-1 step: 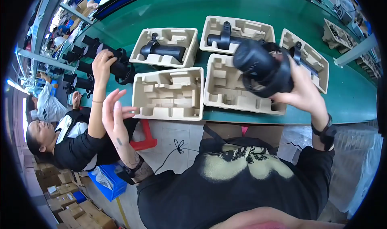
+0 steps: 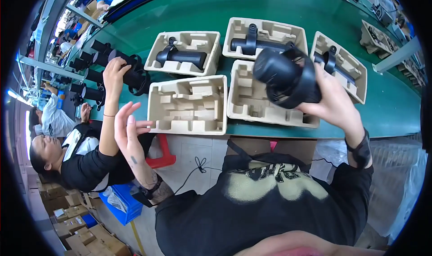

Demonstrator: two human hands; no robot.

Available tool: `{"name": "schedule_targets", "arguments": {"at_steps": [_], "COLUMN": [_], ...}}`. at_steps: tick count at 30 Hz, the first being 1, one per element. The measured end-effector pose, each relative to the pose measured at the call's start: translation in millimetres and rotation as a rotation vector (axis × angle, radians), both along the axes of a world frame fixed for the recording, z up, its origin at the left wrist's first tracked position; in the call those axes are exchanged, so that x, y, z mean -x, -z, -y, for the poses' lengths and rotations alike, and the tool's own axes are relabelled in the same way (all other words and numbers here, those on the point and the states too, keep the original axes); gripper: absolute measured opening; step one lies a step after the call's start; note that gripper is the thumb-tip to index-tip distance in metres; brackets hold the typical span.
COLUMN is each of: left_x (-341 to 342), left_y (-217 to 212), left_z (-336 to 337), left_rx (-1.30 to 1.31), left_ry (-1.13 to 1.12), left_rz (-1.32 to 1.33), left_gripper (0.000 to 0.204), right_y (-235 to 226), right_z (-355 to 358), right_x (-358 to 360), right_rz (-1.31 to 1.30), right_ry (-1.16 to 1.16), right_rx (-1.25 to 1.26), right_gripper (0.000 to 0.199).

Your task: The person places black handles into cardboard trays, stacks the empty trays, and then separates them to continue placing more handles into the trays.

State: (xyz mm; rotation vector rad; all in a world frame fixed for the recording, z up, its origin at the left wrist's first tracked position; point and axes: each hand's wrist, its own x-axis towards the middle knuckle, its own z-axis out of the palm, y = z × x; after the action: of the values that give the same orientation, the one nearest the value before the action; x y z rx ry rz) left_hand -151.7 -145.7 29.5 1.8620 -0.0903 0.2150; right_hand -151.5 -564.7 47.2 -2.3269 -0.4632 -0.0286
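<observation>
My right hand [image 2: 333,98] grips a black cylindrical device with a ring-shaped guard [image 2: 288,78], its rounded end tilted up and to the left. It is held above an empty moulded pulp tray [image 2: 238,112] and hides much of it. My left hand [image 2: 130,132] is empty, fingers apart, beside the left edge of another empty pulp tray [image 2: 186,127]. Behind these stand a left tray [image 2: 211,44] and a middle tray [image 2: 285,31], each holding a black tube-shaped part with a clamp-like bracket. The right tray [image 2: 355,91] holds a similar part, partly hidden.
At the left, a co-worker's hand [image 2: 114,73] touches one of several black cylindrical devices [image 2: 135,78] on the green bench [image 2: 189,13]. A red stool [image 2: 164,154] and a blue bin [image 2: 123,206] are below left. A metal post [image 2: 396,60] rises at the right.
My right hand has carried the black device slightly to the left, and the device has turned a little. My left hand has hardly moved.
</observation>
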Motion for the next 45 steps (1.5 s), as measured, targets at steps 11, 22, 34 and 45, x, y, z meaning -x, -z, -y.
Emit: {"name": "schedule_targets", "arguments": {"at_steps": [11,22,34,45], "left_x": [-10,-171,-70,84], "left_y": [18,40,47,55], "left_z": [2,-122,-35,21], "left_rx": [-0.320,-0.597,1.099,0.333], "left_ry": [-0.040,-0.479,0.132,-0.474], "left_rz": [0.186,0.299,0.296,0.357], "left_gripper": [0.043,0.080,0.043,0.037], "right_y": [16,48,21,17], "right_z": [-39,-57,-162,-211], "right_x": [-9,12,14,-31], "right_rz": [0.445,0.183,0.411,0.437], "right_ry": [-0.074,-0.186,-0.750,-0.271], "right_rx": [0.618,0.478,-0.207,-0.097], "right_gripper": [0.073,0.085,0.082,0.056]}}
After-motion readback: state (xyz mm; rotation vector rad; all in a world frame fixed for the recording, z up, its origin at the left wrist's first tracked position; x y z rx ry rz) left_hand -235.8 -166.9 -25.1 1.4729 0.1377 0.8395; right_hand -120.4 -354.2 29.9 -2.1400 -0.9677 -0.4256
